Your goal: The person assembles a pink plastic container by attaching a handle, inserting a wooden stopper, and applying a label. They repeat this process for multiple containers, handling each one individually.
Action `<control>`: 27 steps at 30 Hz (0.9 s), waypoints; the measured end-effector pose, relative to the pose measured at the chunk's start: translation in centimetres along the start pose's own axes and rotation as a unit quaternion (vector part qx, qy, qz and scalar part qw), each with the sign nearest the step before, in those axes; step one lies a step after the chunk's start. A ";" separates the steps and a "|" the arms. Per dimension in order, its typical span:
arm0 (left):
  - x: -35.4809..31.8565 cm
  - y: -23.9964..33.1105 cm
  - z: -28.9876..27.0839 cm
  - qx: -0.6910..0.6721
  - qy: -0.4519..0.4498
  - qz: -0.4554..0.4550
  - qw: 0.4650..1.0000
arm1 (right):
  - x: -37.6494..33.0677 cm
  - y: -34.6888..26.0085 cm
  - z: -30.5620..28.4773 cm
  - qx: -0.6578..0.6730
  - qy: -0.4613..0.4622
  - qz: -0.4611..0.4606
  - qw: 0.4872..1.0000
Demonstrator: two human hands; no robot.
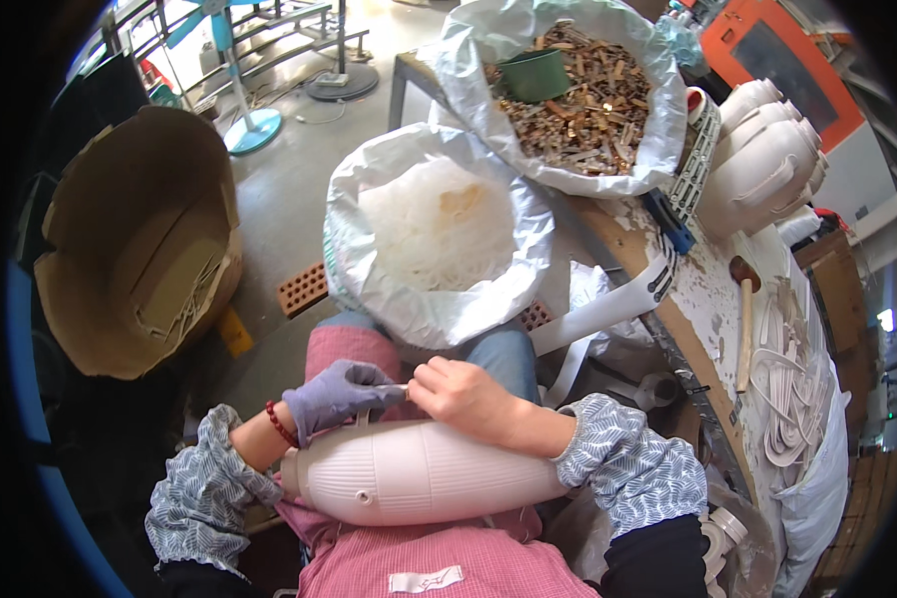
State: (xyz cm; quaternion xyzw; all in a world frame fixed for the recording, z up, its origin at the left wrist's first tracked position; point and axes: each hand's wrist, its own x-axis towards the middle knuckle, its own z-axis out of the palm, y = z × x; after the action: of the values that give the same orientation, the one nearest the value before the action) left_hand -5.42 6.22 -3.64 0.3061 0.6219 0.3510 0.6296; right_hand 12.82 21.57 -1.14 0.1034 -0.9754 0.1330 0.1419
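Looks partway: shell [448, 480] lies across the lap [354, 349], gloved left hand [343, 395] and right hand [460, 395] together at its far side, pinching a small piece [400, 388]; remaining work unclear, likewise for similar shells [767, 184] on the bench [710, 317] to its right.

"What colours reach me from the head camera?"

"I see a greyish-purple glove [331, 401] on the left hand [349, 387], dark-red beads [281, 426], and grey sleeves [623, 458] with a white leaf-like pattern."

"And the lap?"

"I get a pale pinkish-white ribbed vessel [429, 473] against a pink, finely checked apron [448, 563]."

"Beyond?"

"Orange machine [817, 105], green scoop [535, 77], brown carton [135, 189]."
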 end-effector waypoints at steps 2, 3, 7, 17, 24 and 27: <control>0.3 1.1 0.5 0.009 -0.003 -0.022 1.000 | -0.1 2.2 -0.5 0.065 -0.023 0.006 0.998; 0.0 1.6 0.7 0.015 0.005 -0.038 0.999 | 0.5 4.3 -2.5 0.044 -0.006 0.039 0.998; -1.4 3.3 0.8 0.022 0.004 0.031 0.999 | 1.0 19.3 -11.3 -0.226 0.155 0.274 0.922; -6.5 6.1 0.8 0.412 0.040 0.428 0.803 | -0.8 29.2 -15.7 -0.361 0.088 0.381 0.846; -7.1 8.0 -0.5 0.380 0.207 0.395 0.810 | 1.9 14.1 -11.5 0.180 0.153 0.262 0.936; -4.1 8.4 0.4 0.320 0.333 0.489 0.740 | 2.4 5.6 -8.0 0.327 0.111 0.243 0.906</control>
State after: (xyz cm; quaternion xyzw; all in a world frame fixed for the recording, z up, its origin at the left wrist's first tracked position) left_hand -5.47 7.63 5.58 0.6150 0.6327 0.4704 -0.0102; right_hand 11.23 28.82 5.67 -0.1116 -0.8498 0.4858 0.1711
